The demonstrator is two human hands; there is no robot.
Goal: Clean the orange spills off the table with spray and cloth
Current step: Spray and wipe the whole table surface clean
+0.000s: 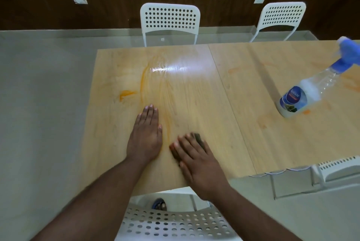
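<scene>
A: From the head camera, our left hand lies flat, fingers straight, on the table. Our right hand presses a dark cloth with straight fingers.

B: We see orange spills beyond the left hand; the spray bottle stands far right.

Both hands flat on table near edge: left hand just left of right hand, which lies on cloth. Spill streak ahead-left. Spray bottle stands far right. Chairs behind table.
</scene>
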